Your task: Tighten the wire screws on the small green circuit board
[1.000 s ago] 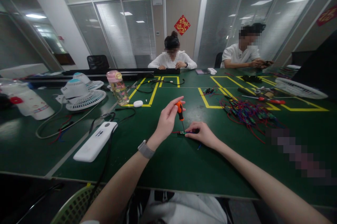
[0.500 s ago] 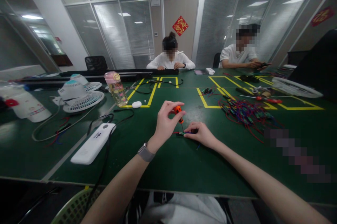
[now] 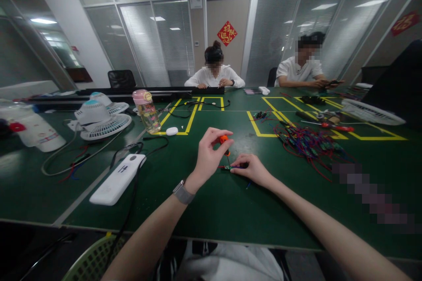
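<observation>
My left hand (image 3: 211, 151) grips the orange handle of a small screwdriver (image 3: 224, 139) between thumb and fingers. The screwdriver stands nearly upright, its thin shaft reaching down to a small green circuit board (image 3: 226, 168) on the table. With closed fingertips, my right hand (image 3: 249, 168) pinches the right end of that board, where blue wires show. Red wire sticks out at the board's left side. A short blue wire piece (image 3: 249, 185) lies just below my right hand.
To the right is a heap of wired circuit boards (image 3: 305, 140) beside a red-handled screwdriver (image 3: 339, 127). A white power bank (image 3: 117, 180), a pink-lidded bottle (image 3: 147, 111) and small fans (image 3: 105, 126) stand left. Two people sit across the green table (image 3: 211, 215).
The view has shifted very slightly. Both hands stay at the board, and the orange handle looks slightly turned within my left fingers.
</observation>
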{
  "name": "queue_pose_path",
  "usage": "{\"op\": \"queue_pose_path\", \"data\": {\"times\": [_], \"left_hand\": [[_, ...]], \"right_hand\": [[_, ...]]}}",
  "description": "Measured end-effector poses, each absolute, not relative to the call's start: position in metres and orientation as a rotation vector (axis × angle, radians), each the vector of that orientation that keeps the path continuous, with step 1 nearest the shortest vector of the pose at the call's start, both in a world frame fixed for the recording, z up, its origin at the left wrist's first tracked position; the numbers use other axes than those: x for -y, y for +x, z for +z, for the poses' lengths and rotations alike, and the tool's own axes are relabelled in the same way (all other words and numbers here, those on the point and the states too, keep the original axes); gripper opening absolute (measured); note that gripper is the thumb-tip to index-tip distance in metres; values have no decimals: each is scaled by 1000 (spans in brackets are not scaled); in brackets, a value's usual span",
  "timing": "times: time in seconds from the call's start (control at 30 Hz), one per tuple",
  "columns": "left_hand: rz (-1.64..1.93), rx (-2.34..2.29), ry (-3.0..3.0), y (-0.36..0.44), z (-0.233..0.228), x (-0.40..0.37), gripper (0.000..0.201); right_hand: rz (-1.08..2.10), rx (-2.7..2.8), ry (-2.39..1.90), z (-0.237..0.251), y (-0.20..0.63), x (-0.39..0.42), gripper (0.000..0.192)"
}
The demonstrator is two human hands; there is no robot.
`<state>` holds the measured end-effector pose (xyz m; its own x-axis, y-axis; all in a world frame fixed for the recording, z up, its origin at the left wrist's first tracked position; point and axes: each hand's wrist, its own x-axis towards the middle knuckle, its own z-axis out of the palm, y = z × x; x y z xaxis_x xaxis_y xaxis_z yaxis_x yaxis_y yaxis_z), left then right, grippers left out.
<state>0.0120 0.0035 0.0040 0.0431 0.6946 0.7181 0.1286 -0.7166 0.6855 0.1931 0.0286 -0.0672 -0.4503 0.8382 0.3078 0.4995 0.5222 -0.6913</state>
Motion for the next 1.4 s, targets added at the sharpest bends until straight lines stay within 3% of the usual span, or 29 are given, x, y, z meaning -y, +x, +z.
{"op": "queue_pose_path", "data": {"times": [0.33, 0.63, 0.9, 1.17, 1.4], "left_hand": [[1499, -682, 1776, 7, 4, -8, 27], [1638, -908, 1935, 5, 7, -5, 18], [1507, -739, 1907, 5, 6, -6, 31], [1640, -957, 2169, 9, 10, -4, 35], [1417, -813, 2261, 19, 11, 2, 36]], "right_hand": [[695, 2124, -1089, -67, 193, -28, 15], [693, 2125, -1086, -69, 193, -30, 14], [695, 2109, -1084, -68, 192, -29, 15], [691, 2112, -1077, -69, 193, -29, 13], [681, 2104, -1050, -71, 194, -31, 13]]}}
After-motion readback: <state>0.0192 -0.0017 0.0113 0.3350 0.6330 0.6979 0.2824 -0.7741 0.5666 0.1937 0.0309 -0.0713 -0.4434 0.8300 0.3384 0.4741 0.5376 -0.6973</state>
